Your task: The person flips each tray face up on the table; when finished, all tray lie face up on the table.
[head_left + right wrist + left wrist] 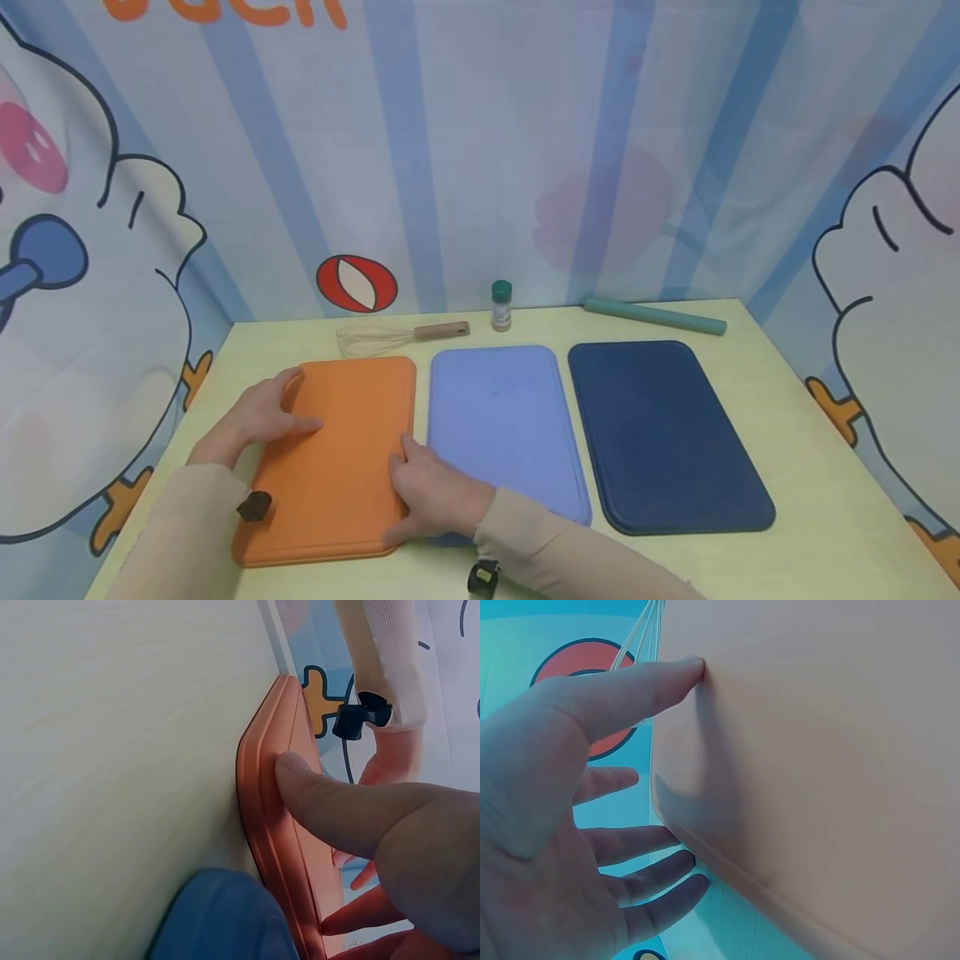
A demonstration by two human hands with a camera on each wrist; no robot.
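In the head view an orange cutting board (352,475) with rounded corners lies flat on the table's left part. At its upper left edge is my left hand (262,410), thumb over the top face. In the left wrist view that thumb (641,694) touches the board's face, while the fingers spread out straight by its edge. My right hand (435,492) rests on the board's right edge near the front corner; the right wrist view shows its thumb (330,806) against the rim. A lavender cutting board (498,417) lies just right, partly behind the right hand and forearm.
A dark blue cutting board (667,433) lies farther right. Along the back of the pale yellow table (832,533) are a wire whisk (441,331), a green-capped spice jar (501,307) and a green rolling pin (654,317). A printed curtain (495,167) borders the table behind.
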